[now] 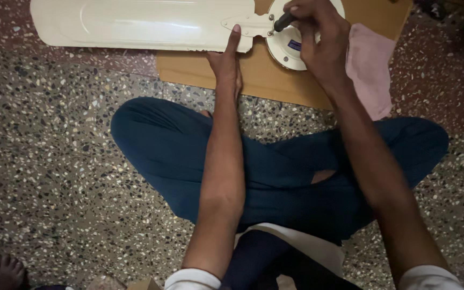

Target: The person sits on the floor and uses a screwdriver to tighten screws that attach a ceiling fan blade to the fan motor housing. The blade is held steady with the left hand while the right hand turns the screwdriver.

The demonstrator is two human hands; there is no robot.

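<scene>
A pink cloth (371, 64) is lying beside the fan motor (291, 51) on brown cardboard (264, 80). My left hand (226, 62) is pressing flat, fingers open, on the cream fan blade (135, 24). My right hand (320, 40) is gripping a black screwdriver handle (284, 22).

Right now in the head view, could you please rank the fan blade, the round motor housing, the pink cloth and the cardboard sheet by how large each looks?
1. Fan blade, longest, running to the left edge.
2. Cardboard sheet, though largely covered and cut off at the top, so it could outrank the blade.
3. Pink cloth.
4. Round motor housing, partly hidden by the right hand.
</scene>
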